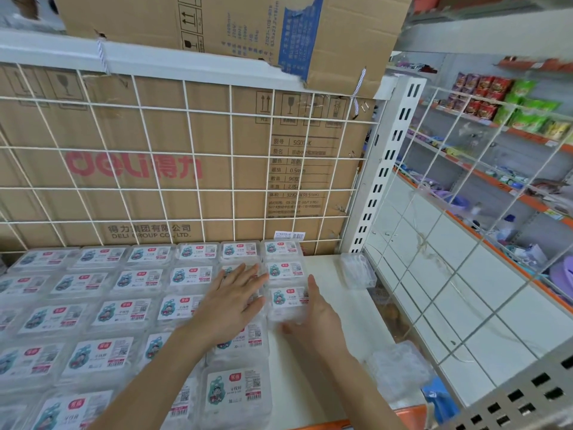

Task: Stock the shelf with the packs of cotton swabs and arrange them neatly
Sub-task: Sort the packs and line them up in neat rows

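Note:
Several clear packs of cotton swabs with white and teal labels lie flat in rows on the white shelf. My left hand rests flat with straight fingers on packs in the second column from the right. My right hand holds the third pack of the rightmost column, fingers along its right side and thumb at its near edge. Two more packs lie behind it in that column. A labelled pack lies nearest me.
A white wire grid backs the shelf, with cardboard boxes behind and above it. Loose clear packs lie at the shelf's right end, and more near the front right. A perforated upright and another wire panel bound the right side.

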The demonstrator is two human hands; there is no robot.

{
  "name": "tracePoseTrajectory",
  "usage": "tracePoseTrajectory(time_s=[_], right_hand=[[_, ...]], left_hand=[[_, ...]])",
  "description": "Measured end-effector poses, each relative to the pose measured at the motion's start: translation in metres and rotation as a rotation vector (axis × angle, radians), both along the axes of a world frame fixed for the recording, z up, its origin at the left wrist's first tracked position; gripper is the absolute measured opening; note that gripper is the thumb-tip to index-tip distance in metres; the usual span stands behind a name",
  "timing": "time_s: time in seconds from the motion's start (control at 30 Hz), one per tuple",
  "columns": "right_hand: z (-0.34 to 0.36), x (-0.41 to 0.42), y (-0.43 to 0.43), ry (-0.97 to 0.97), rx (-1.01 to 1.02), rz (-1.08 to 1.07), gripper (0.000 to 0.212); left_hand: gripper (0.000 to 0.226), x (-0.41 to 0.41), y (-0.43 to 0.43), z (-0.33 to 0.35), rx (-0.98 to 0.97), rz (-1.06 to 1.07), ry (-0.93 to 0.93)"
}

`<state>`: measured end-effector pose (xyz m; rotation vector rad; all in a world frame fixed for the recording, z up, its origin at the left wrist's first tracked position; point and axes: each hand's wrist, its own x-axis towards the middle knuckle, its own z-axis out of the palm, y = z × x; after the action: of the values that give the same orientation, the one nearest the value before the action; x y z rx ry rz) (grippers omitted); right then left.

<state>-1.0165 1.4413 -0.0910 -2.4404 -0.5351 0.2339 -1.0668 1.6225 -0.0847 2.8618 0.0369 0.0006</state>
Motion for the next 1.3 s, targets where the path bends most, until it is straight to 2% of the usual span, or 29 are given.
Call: tracePoseTrajectory(time_s=[0.33, 0.5, 0.63, 0.73, 0.83, 0.93, 1.07, 1.2, 1.3], right_hand=[[-0.004, -0.001, 0.002, 0.030, 0.085, -0.029, 0.109], [0.001, 0.001, -0.007, 0.010, 0.072, 0.058, 0.119], [0.020, -0.004, -0.038, -0.074, -0.012, 0.063, 0.094], [0.022, -0.011, -0.068, -0.188, -0.029, -0.071, 0.076], [0.019, -0.022, -0.094, -0.291, -0.060, -0.207, 0.062], [0.007, -0.033, -0.111, -0.349, -0.106, -0.273, 0.056], [-0.014, -0.041, -0.120, -0.442, -0.171, -0.335, 0.053], [-0.022, -0.041, -0.122, -0.569, -0.250, -0.323, 0.054], [-0.023, -0.038, -0.121, -0.564, -0.289, -0.357, 0.054]], left_hand=[[0.121, 0.000, 0.001, -0.001, 0.011, 0.002, -0.012], [0.120, 0.001, 0.003, -0.001, -0.034, 0.001, -0.024], [0.108, 0.000, 0.004, 0.004, -0.140, 0.005, -0.042], [0.091, -0.001, -0.001, 0.010, -0.171, -0.017, -0.088], [0.086, -0.002, -0.017, 0.020, -0.188, -0.099, -0.114], [0.082, 0.005, -0.036, 0.030, -0.206, -0.187, -0.123], [0.049, 0.029, -0.067, 0.040, -0.201, -0.312, -0.092], [0.055, 0.068, -0.093, 0.040, -0.092, -0.396, -0.060], [0.062, 0.094, -0.107, 0.038, -0.029, -0.398, 0.041]])
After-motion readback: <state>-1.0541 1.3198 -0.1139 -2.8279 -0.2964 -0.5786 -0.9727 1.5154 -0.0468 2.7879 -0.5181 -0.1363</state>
